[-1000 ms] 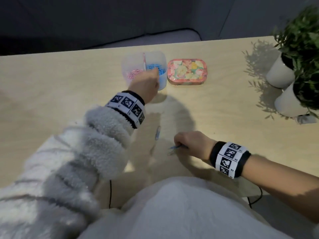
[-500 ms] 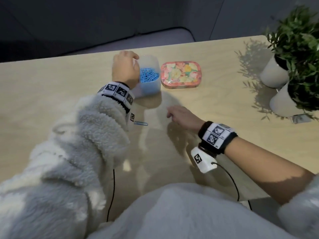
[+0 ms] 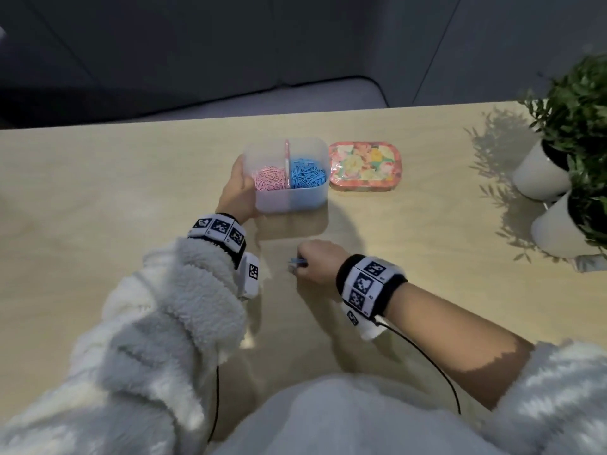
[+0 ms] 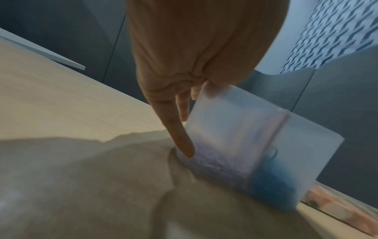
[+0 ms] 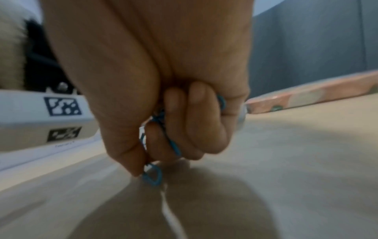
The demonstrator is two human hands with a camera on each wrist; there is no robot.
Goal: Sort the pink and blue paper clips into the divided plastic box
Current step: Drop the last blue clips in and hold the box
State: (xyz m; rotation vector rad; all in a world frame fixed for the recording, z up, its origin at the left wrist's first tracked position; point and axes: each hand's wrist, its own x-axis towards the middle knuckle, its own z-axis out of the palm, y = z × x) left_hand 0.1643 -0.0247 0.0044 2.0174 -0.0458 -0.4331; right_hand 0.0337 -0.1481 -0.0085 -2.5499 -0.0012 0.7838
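Pale wood tabletop carries the divided plastic box, with pink paper clips in its left compartment and blue paper clips in its right. Just right of it lies a floral tin, and two white plant pots stand at the far right edge. Left hand grips the box's left wall, fingers flat along its side. Nearer the body, the right hand is clenched around a few blue clips, one touching the tabletop
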